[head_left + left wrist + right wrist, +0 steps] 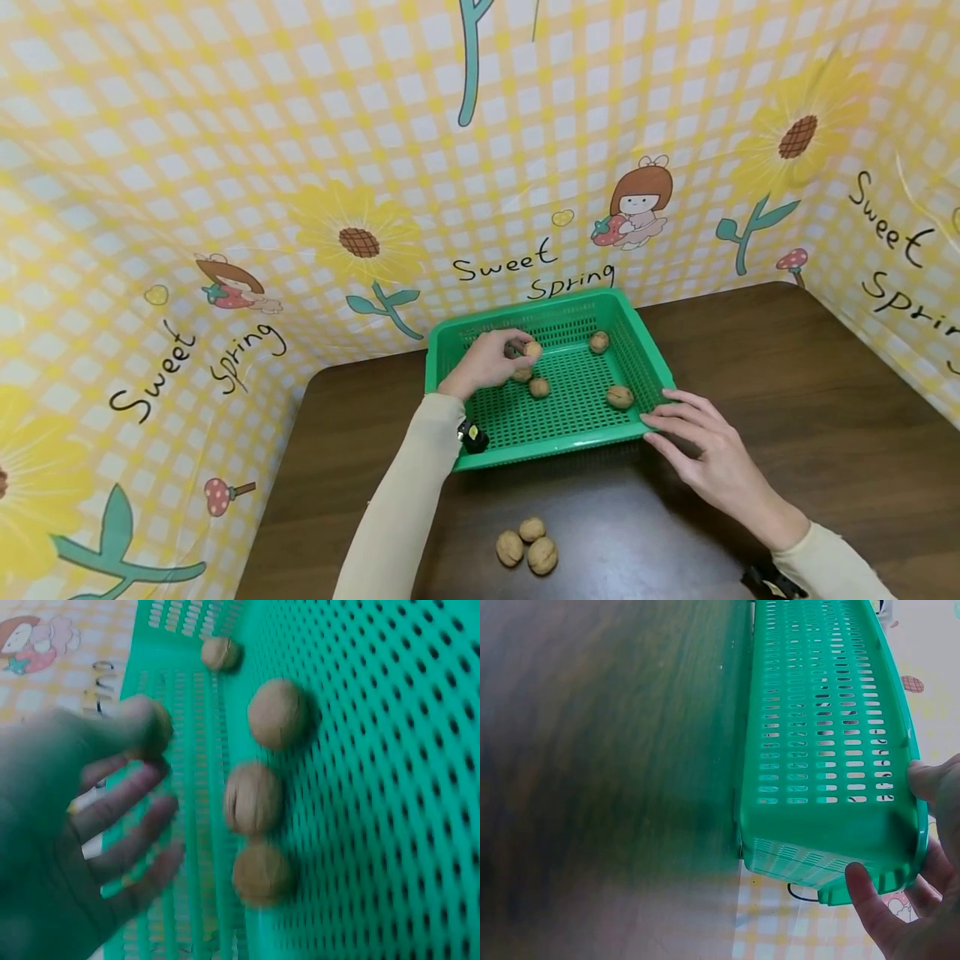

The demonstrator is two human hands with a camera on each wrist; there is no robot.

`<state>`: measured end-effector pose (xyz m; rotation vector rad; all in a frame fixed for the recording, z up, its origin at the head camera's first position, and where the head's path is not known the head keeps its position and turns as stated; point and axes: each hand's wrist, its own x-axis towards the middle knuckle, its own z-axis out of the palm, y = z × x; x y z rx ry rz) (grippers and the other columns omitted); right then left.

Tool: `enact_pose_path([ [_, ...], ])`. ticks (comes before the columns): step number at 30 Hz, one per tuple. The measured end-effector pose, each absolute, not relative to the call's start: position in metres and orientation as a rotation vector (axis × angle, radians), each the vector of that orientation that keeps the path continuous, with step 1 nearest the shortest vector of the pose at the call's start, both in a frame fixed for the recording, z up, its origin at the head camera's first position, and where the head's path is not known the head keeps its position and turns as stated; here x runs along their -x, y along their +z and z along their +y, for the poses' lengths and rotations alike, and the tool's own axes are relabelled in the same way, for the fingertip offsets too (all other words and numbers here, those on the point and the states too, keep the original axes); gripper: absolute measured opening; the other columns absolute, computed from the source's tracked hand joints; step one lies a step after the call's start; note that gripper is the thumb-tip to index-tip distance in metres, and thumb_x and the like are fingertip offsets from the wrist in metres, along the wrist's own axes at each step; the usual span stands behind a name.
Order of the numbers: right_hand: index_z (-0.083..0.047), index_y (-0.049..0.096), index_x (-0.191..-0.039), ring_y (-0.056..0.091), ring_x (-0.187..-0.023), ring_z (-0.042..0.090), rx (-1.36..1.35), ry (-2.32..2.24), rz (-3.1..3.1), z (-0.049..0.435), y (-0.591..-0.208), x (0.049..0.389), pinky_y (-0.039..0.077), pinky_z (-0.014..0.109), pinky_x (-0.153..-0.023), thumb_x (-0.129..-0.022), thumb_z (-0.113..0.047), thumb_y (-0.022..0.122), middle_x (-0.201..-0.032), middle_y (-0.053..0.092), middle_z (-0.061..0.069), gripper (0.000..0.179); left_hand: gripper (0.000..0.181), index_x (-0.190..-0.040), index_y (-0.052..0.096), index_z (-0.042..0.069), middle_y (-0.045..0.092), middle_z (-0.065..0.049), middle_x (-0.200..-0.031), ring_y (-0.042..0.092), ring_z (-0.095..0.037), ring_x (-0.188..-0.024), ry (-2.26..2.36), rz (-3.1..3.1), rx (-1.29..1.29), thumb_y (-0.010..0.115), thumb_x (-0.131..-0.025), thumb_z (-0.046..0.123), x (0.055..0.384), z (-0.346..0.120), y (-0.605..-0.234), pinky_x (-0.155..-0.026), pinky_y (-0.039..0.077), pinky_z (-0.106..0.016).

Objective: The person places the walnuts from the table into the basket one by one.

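Observation:
Thumb and fingertips of my left hand (489, 362) pinch a walnut (533, 350) above the left part of a green plastic basket (555, 447). In the left wrist view that walnut (161, 731) is partly hidden by the thumb, and the other fingers spread loosely. Several walnuts lie on the basket floor, one near the back right (598, 342), another near the front right (619, 397), others just below my left hand (539, 387). My right hand (708, 454) holds the basket's front right corner, thumb and fingers around the rim (919, 825).
Three walnuts (532, 530) sit grouped on the dark wooden table (360, 467) in front of the basket. A yellow checked cloth (262, 167) with flowers and lettering hangs behind and at both sides. The basket's back edge stands near that cloth.

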<state>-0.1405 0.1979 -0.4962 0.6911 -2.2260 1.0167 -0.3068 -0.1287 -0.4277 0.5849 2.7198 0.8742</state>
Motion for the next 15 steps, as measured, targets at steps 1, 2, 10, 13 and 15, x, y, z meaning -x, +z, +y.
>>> enact_pose_path([
  [1,-0.009,0.084,-0.109,0.057,-0.135,0.025,-0.694,1.016,-2.223,0.1977,-0.4965,0.1405,0.032,0.013,-0.121,-0.075,0.005,0.090,-0.108,0.078,0.007,0.038,0.040,-0.144,0.067,0.019,0.072,-0.002,-0.128,0.070,-0.021,-0.112,0.823,2.730,-0.595,0.067,-0.108,0.035,0.3065,-0.1267,-0.4297,-0.090,0.059,-0.041],
  [2,-0.010,0.084,-0.109,0.057,-0.135,0.024,-0.692,1.019,-2.223,0.1976,-0.4966,0.1405,0.032,0.013,-0.121,-0.075,0.005,0.090,-0.108,0.078,0.006,0.038,0.040,-0.144,0.067,0.020,0.072,-0.003,-0.129,0.070,-0.021,-0.113,0.776,2.739,-0.608,0.066,-0.108,0.035,0.3062,-0.1251,-0.4315,-0.091,0.059,-0.041],
  [10,-0.009,0.084,-0.108,0.058,-0.132,0.024,-0.707,1.015,-2.184,0.1969,-0.4969,0.1409,0.032,0.012,-0.120,-0.075,0.005,0.089,-0.106,0.078,0.006,0.036,0.039,-0.146,0.067,0.022,0.071,-0.006,-0.136,0.068,-0.025,-0.120,0.622,2.737,-0.658,0.066,-0.108,0.034,0.3058,-0.1188,-0.4372,-0.098,0.058,-0.046],
  [13,-0.008,0.084,-0.108,0.058,-0.132,0.023,-0.704,1.017,-2.186,0.1968,-0.4964,0.1408,0.032,0.012,-0.120,-0.077,0.004,0.089,-0.106,0.078,0.007,0.034,0.040,-0.148,0.066,0.022,0.070,-0.007,-0.139,0.067,-0.026,-0.125,0.597,2.736,-0.648,0.064,-0.109,0.033,0.3059,-0.1192,-0.4383,-0.101,0.057,-0.047],
  [15,-0.007,0.084,-0.108,0.057,-0.134,0.022,-0.694,1.026,-2.202,0.1967,-0.4958,0.1406,0.032,0.012,-0.120,-0.075,0.005,0.089,-0.106,0.078,0.007,0.035,0.041,-0.149,0.065,0.022,0.069,-0.007,-0.141,0.066,-0.026,-0.126,0.592,2.730,-0.637,0.063,-0.109,0.033,0.3065,-0.1195,-0.4392,-0.102,0.057,-0.047],
])
